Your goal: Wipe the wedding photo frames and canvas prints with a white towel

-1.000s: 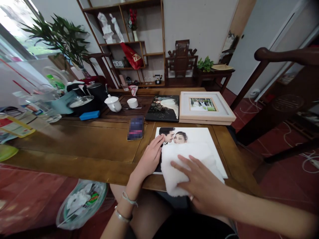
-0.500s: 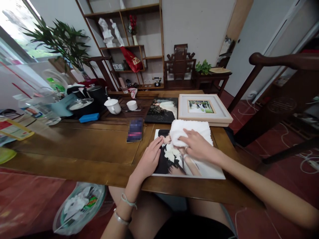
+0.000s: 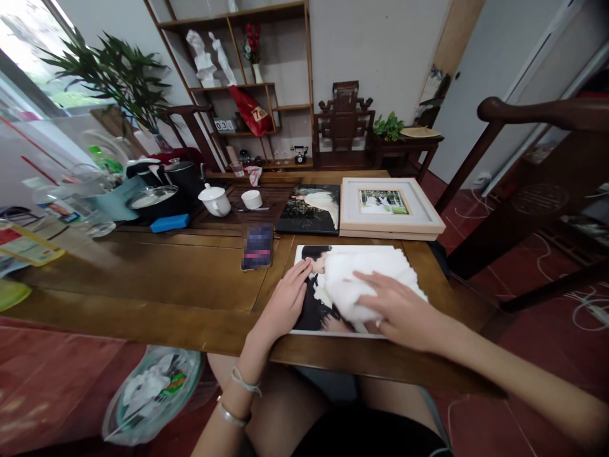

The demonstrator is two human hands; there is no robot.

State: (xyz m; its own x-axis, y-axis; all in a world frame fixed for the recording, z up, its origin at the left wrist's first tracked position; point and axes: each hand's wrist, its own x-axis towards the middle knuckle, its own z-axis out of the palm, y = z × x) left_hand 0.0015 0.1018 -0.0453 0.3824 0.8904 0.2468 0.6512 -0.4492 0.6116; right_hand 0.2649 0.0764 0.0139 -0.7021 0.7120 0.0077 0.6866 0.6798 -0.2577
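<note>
- Head view: behind the wooden counter (image 3: 204, 273) stand an open shelf (image 3: 309, 82) and a dark chair (image 3: 346, 124).
- The print (image 3: 339, 325) lies flat near the counter's front edge, a white cloth (image 3: 375, 263) covering much of its middle and right.
- Beyond it are a dark print (image 3: 311, 209) and a pale frame (image 3: 390, 228), side by side; a phone (image 3: 257, 246) lies to the left.
- The print might slide or turn if the cloth drags sideways harder than the other hand holds; a pull towards the body could bring it over the edge.
- Bare fingertips on the picture may leave marks, and grit under the cloth could scratch it.
- The left hand (image 3: 288, 301) rests palm down, fingers straight and close together, on the print's left side, grasping nothing; its forearm rises from below.
- The right hand (image 3: 402, 308) lies over the cloth with fingers stretched, slightly blurred; whether it pinches any fabric I cannot tell. Its forearm slants in from the right.
</note>
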